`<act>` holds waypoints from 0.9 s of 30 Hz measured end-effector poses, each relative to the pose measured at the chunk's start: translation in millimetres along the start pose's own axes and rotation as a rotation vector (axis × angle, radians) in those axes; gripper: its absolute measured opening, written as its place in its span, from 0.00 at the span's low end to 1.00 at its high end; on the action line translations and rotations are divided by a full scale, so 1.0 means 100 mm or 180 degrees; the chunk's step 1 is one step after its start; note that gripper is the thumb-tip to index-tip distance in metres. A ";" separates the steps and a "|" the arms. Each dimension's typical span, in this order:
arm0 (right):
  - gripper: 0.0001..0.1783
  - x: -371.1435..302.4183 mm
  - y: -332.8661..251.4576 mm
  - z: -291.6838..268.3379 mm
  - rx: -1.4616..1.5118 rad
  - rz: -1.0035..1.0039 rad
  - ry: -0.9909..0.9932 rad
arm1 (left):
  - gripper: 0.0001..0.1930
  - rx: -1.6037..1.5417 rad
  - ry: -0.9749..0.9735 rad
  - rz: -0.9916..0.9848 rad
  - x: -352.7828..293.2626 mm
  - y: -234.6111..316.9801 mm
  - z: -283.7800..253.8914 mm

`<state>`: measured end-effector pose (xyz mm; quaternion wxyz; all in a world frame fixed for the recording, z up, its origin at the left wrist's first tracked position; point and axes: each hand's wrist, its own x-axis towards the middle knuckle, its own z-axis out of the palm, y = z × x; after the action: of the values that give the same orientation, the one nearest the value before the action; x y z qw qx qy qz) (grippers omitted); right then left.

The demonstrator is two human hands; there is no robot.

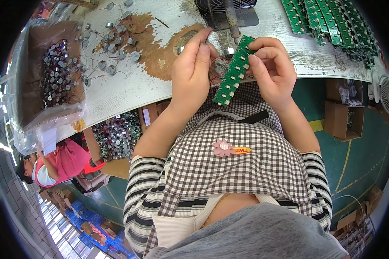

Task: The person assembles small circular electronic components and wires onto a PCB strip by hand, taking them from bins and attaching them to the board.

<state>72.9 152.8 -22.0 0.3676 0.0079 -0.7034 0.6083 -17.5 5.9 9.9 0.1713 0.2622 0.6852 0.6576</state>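
My right hand [270, 64] grips a long green circuit-board strip [232, 73] near its upper end; the strip slants down toward my checked apron. My left hand [193, 69] pinches a small round metal part with thin red wires [215, 64] just left of the strip, fingertips raised over the worn white table [129, 86]. Another small silver part [229, 52] lies on the table between my hands.
Several loose silver round parts [112, 43] with wires lie on the table's left. A plastic-lined cardboard box [52, 73] holds many more. Stacked green boards [333, 21] sit at top right. A box of parts [116, 136] stands under the table; a person in red [56, 166] sits lower left.
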 end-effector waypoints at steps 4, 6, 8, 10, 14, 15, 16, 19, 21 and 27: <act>0.04 0.01 0.00 0.00 -0.0102 -0.0025 -0.0008 | 0.15 -0.0094 0.0082 -0.0008 0.01 0.01 0.00; 0.04 0.00 0.01 0.00 -0.0077 -0.0033 -0.0005 | 0.14 -0.0604 0.0158 -0.0082 0.04 -0.03 -0.01; 0.04 0.00 0.00 0.01 -0.0079 -0.0017 0.0004 | 0.13 -0.1114 0.0235 -0.0155 0.05 -0.06 -0.03; 0.04 0.00 0.00 0.01 -0.0086 0.0001 0.0015 | 0.14 -0.1256 0.0230 -0.0240 0.04 -0.08 -0.04; 0.04 0.00 0.00 0.01 -0.0110 -0.0015 -0.0008 | 0.15 -0.1422 -0.0075 -0.0454 0.04 -0.07 -0.09; 0.04 0.00 0.00 0.00 -0.0140 -0.0014 -0.0025 | 0.11 -0.0999 -0.0061 -0.0423 0.03 -0.05 -0.06; 0.04 0.00 0.00 0.00 -0.0143 -0.0012 -0.0025 | 0.08 -0.0576 -0.0047 -0.0391 0.02 -0.02 -0.05; 0.04 -0.01 0.00 0.00 0.0010 -0.0029 -0.0006 | 0.05 -0.0518 -0.0162 -0.0800 0.00 0.06 -0.02; 0.03 -0.02 0.01 0.00 0.0324 -0.0017 0.0041 | 0.05 -0.0118 -0.0198 -0.0389 0.02 -0.03 -0.04; 0.03 0.03 -0.06 -0.01 -0.0011 -0.0007 -0.0060 | 0.06 0.0654 -0.0106 0.0451 0.07 -0.07 -0.02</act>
<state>74.3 153.6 -15.4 0.3616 0.0138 -0.7079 0.6066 -24.9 8.0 4.3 0.1080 0.3371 0.7258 0.5899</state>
